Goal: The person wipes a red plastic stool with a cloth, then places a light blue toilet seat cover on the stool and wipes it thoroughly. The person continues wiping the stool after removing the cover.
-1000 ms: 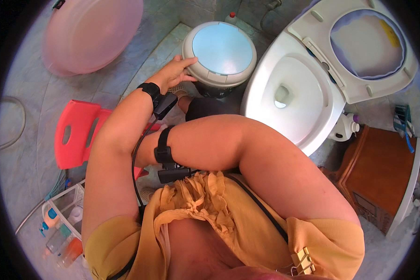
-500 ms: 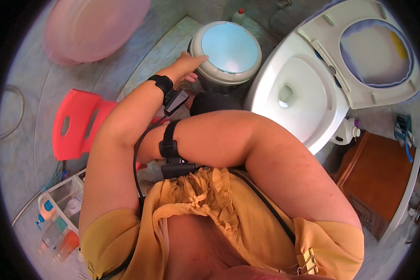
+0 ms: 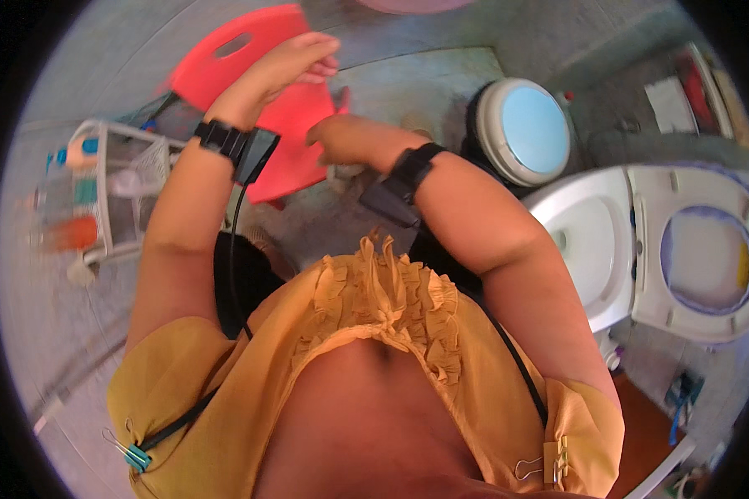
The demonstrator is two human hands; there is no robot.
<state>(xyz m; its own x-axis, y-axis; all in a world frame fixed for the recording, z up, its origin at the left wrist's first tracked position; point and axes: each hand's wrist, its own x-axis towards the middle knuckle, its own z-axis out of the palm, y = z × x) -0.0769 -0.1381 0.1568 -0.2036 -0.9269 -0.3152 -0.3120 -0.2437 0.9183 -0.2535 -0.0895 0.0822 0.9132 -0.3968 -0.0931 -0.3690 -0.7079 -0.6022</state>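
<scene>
A red plastic chair point(image 3: 279, 154) with a slot in its backrest stands in front of me. My left hand point(image 3: 295, 62) hovers over the backrest side, its fingers half stretched and holding nothing. Beside the seat's right edge is my right hand point(image 3: 341, 140), a little blurred, with fingers loosely bent and apart. Nothing shows in it, and I cannot tell whether it touches the chair. To its right stands a round bin point(image 3: 531, 131) with a light-blue lid.
At the right a white toilet point(image 3: 591, 258) has its seat and lid raised. A white rack point(image 3: 104, 187) with several bottles stands at the left. A pink basin point(image 3: 414, 4) shows at the top edge. A brown wooden cabinet point(image 3: 637, 416) is at lower right.
My view has swung left. My left hand has left the bin's edge and is now over the red chair. My right hand, hidden before, has come out beside the seat.
</scene>
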